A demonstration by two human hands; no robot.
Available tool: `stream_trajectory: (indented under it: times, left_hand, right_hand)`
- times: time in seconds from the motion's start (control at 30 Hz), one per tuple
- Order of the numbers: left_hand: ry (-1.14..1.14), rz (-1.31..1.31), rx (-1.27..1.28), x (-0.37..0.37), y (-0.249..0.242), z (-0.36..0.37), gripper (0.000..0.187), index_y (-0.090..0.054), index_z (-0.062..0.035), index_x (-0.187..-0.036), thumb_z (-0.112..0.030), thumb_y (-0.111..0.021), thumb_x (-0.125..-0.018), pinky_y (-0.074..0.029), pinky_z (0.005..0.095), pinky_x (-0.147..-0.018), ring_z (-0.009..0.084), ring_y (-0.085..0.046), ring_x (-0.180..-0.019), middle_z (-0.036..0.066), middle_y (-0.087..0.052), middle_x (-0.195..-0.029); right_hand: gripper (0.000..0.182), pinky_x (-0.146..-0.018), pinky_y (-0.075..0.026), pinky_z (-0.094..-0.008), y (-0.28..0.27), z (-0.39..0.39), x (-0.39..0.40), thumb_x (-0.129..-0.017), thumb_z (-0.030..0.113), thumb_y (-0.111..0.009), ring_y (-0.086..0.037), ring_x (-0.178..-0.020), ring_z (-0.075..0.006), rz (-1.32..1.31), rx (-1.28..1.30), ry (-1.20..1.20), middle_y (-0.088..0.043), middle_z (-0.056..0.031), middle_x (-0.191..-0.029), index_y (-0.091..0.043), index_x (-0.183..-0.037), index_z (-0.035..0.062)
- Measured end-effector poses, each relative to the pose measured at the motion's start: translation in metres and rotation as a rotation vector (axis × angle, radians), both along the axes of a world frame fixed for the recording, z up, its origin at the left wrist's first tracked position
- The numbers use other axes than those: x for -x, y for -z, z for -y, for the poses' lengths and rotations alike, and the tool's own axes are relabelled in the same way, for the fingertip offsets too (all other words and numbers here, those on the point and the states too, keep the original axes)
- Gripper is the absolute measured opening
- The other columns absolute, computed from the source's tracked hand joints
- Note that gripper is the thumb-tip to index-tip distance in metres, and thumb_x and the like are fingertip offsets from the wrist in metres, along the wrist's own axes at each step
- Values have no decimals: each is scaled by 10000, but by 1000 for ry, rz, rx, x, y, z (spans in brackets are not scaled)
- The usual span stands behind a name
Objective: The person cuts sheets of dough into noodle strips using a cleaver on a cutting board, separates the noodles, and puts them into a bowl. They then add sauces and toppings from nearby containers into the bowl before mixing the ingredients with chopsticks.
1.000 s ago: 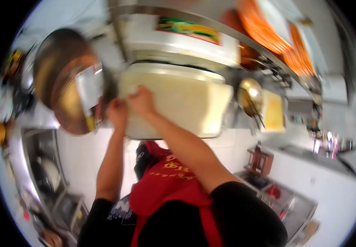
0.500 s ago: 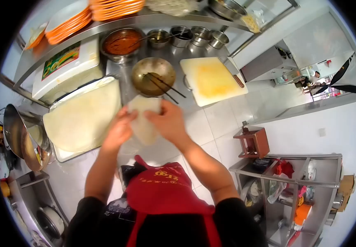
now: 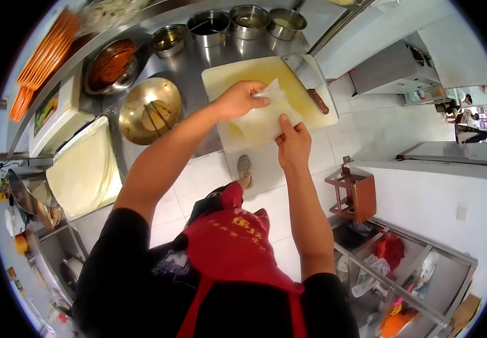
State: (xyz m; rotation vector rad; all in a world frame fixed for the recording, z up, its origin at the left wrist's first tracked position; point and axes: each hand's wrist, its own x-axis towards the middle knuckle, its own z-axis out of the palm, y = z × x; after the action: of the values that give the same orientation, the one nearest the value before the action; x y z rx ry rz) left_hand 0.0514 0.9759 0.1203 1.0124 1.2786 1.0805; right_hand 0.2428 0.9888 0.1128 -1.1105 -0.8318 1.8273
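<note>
Between my two hands hangs a thin, pale, translucent noodle sheet (image 3: 263, 123), held above the white cutting board (image 3: 219, 78). My left hand (image 3: 240, 101) pinches its upper left part between thumb and fingers. On the lower right edge, my right hand (image 3: 295, 144) grips it with the thumb on top. The board is stained yellow. A cleaver (image 3: 318, 101) with a brown handle lies along its right side. To the left of my hands stands a metal bowl (image 3: 130, 118) with dark chopsticks (image 3: 159, 119) in it. A stack of pale sheets (image 3: 83, 166) rests on a tray further left.
Several steel pots, among them a pot of dark liquid (image 3: 208, 28), line the back of the counter. A bowl of red sauce (image 3: 111, 65) sits at back left, below orange-rimmed plates (image 3: 46, 50). A wooden stool (image 3: 356, 194) and a metal rack (image 3: 423, 281) stand to the right.
My hands have carried the noodle sheet right, from in front of the metal bowl to over the cutting board. The sheet is spread wider now. The view has shifted right.
</note>
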Motion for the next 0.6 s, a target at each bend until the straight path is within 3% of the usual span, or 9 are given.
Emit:
stream_trajectory:
  times: [0.07,0.13,0.17,0.2,0.3,0.33,0.4,0.47,0.6]
  left_hand:
    - [39,-142,-38,23,48,-70,418,-585,16,-1257,-173,-695,-901,-519,311,-831,170,-648,-944,121,-686,-1092]
    - [-49,-823,103,20,93,-90,478,-576,20,-1259,-215,-716,-868,-506,367,-901,271,-648,-1034,184,-659,-1176]
    - [-248,-1034,-54,12,92,-89,500,-575,13,-1230,-249,-714,-828,-467,435,-970,369,-582,-1149,214,-609,-1238]
    - [-258,-1036,-47,9,93,-92,500,-575,13,-1230,-249,-714,-828,-467,435,-970,369,-582,-1149,214,-609,-1238]
    - [-217,-1074,-60,-19,107,-80,474,-566,-2,-1253,-201,-677,-838,-428,438,-1021,330,-531,-1223,190,-578,-1293]
    - [-149,-1038,-40,-32,115,-80,467,-550,8,-1269,-182,-648,-853,-408,448,-1046,328,-507,-1252,193,-558,-1317]
    - [-78,-991,-3,-57,136,-86,461,-535,18,-1284,-163,-619,-868,-387,457,-1072,326,-484,-1282,196,-538,-1341]
    - [-131,-1155,-84,-85,159,-100,475,-483,51,-1331,-169,-556,-917,-313,459,-1138,325,-388,-1372,203,-447,-1436]
    - [-186,-1211,165,-104,176,-130,567,-326,27,-1470,-268,-437,-998,-177,454,-1205,292,-218,-1471,164,-259,-1573]
  right_hand:
    - [205,-656,-516,-262,67,-69,0,-921,168,-689,-634,-804,-127,58,20,-70,-667,-77,-910,-623,-1003,-8]
    - [227,-650,-512,-254,121,-87,-37,-911,174,-695,-629,-782,-121,174,112,-166,-669,-83,-896,-636,-997,-28]
    - [268,-680,-520,-274,132,-102,-48,-882,195,-708,-641,-783,-148,468,-40,-179,-684,-97,-889,-653,-994,-42]
    - [309,-711,-528,-294,139,-125,-52,-854,216,-720,-653,-784,-175,741,-218,-187,-700,-111,-882,-670,-991,-56]
    - [260,-745,-545,-333,136,-169,-95,-837,185,-702,-703,-776,-254,965,-483,-218,-728,-145,-842,-693,-1003,-15]
    - [235,-771,-544,-380,106,-182,-89,-846,164,-686,-701,-831,-290,1091,-589,-274,-721,-158,-905,-682,-1001,-13]
    - [311,-824,-532,-425,122,-220,-92,-840,157,-692,-659,-962,-330,1198,-861,-384,-676,-177,-1051,-631,-1106,9]
    - [351,-849,-523,-441,128,-241,-67,-837,144,-683,-624,-1012,-351,1361,-881,-522,-634,-190,-1104,-589,-1145,5]
    - [462,-896,-511,-452,156,-276,-40,-814,115,-671,-560,-1082,-386,1688,-837,-794,-557,-219,-1165,-482,-1213,-22]
